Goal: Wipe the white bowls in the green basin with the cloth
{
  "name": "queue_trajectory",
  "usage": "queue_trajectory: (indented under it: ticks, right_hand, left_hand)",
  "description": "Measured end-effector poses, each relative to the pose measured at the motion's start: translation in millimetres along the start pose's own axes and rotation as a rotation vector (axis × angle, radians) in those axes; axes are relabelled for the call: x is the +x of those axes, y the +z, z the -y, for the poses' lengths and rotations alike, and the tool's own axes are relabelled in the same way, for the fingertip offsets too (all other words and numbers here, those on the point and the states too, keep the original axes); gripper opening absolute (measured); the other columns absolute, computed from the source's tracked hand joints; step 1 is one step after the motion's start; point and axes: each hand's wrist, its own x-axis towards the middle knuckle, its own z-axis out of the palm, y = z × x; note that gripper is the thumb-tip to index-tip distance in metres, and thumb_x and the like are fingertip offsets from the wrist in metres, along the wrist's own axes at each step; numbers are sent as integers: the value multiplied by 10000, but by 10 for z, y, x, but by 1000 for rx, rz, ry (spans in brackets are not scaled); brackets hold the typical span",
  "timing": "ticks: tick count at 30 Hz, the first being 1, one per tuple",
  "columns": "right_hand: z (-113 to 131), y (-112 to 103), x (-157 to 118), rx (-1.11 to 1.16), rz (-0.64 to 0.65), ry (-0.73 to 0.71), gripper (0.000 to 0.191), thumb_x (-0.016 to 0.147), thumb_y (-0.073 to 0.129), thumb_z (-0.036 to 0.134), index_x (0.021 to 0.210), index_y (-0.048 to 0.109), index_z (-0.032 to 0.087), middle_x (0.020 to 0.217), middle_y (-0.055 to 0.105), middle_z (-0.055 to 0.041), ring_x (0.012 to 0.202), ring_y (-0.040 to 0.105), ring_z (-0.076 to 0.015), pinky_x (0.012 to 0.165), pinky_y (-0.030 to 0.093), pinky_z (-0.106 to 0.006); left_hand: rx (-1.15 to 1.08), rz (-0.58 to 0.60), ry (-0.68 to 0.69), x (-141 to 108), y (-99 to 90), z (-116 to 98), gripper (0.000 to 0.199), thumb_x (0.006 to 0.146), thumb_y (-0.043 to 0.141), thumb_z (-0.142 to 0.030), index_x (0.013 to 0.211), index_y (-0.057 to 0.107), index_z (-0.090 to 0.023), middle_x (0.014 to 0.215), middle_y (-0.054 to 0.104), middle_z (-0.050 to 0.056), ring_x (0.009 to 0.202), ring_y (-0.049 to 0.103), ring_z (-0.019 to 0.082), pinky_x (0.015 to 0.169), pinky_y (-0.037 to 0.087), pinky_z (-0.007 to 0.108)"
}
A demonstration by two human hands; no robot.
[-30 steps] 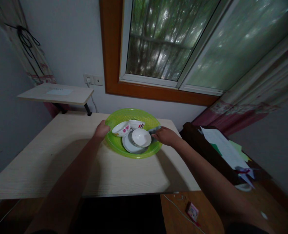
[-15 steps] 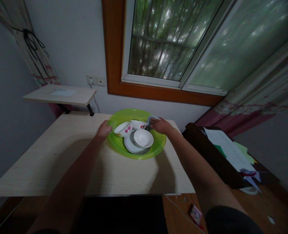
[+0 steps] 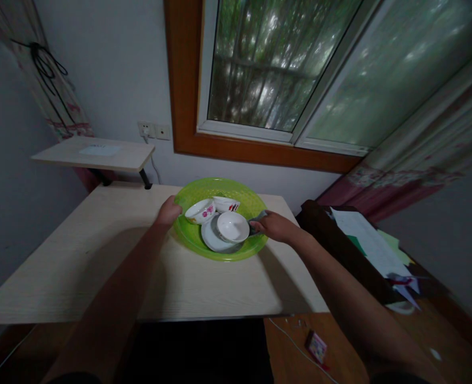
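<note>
A green plastic basin (image 3: 190,242) rests on the table. My left hand (image 3: 169,212) grips its left rim with closed fingers. At the basin's right side, my right hand (image 3: 276,226) is closed on a grey-blue cloth (image 3: 255,226), which reaches over the inner wall close to a white bowl (image 3: 233,227). That bowl stands on a white plate (image 3: 210,237). To its left a bowl with pink flowers (image 3: 201,212) leans tilted, and behind lies another bowl with red marks (image 3: 226,205). The fingertips of my right hand are partly hidden by the cloth.
The pale wooden table (image 3: 111,256) reaches to the wall under the window. A small raised shelf (image 3: 95,154) stands at its back left. Right of the table is a dark brown piece of furniture (image 3: 340,250) with papers (image 3: 367,245) on it.
My right hand and the cloth have moved from the basin's back right wall down toward me, along its right side. My left hand keeps its hold on the rim.
</note>
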Motion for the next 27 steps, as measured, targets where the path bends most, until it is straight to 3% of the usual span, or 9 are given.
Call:
queue_trajectory:
  ticks: [4, 8, 12, 18, 23, 27]
  right_hand:
    - [-66, 13, 35, 56, 16, -26, 627, 1231, 346, 422, 1011, 900, 227, 1051, 899, -103, 1148, 819, -283, 1223, 497, -400]
    - [-237, 72, 239, 19, -4, 52, 455, 1204, 469, 425, 1132, 892, 272, 1235, 889, -89, 1275, 802, -286, 1331, 414, -495]
    - [-380, 70, 526, -20, -31, 23, 379, 1175, 502, 342, 1333, 846, 321, 1527, 779, -57, 1496, 683, -293, 1381, 341, -610]
    - [-408, 22, 816, -81, -48, -43, 365, 1116, 546, 235, 1296, 849, 330, 1607, 724, -27, 1645, 526, -288, 1385, 322, -654]
    - [-412, 75, 728, -84, -80, -9, 369, 1130, 540, 294, 1356, 825, 353, 1644, 695, -11, 1657, 507, -284, 1388, 321, -631]
    - [-397, 110, 467, -84, -92, 31, 404, 1174, 489, 394, 1366, 833, 302, 1569, 750, -81, 1585, 598, -308, 1392, 307, -640]
  left_hand:
    - [7, 9, 11, 4, -16, -3, 380, 566, 571, -195, 908, 738, -201, 836, 760, 44, 840, 730, 273, 698, 534, 323]
    - [0, 10, -2, -9, -28, -18, 408, 551, 573, -182, 922, 741, -209, 868, 779, 48, 878, 742, 285, 714, 560, 333]
    - [-50, -6, 12, 18, -26, 11, 493, 540, 573, -180, 1003, 744, -195, 924, 789, 55, 887, 743, 279, 725, 561, 328]
    - [-59, 10, 16, 38, -25, 24, 456, 540, 573, -175, 965, 738, -187, 923, 786, 58, 893, 743, 285, 729, 565, 331]
    - [-39, -15, -5, 8, -23, -6, 502, 562, 577, -163, 1036, 740, -191, 975, 805, 66, 930, 760, 289, 770, 585, 337]
    - [-46, -13, -7, 9, -10, 7, 517, 572, 582, -170, 1067, 730, -191, 993, 802, 72, 939, 758, 286, 776, 582, 337]
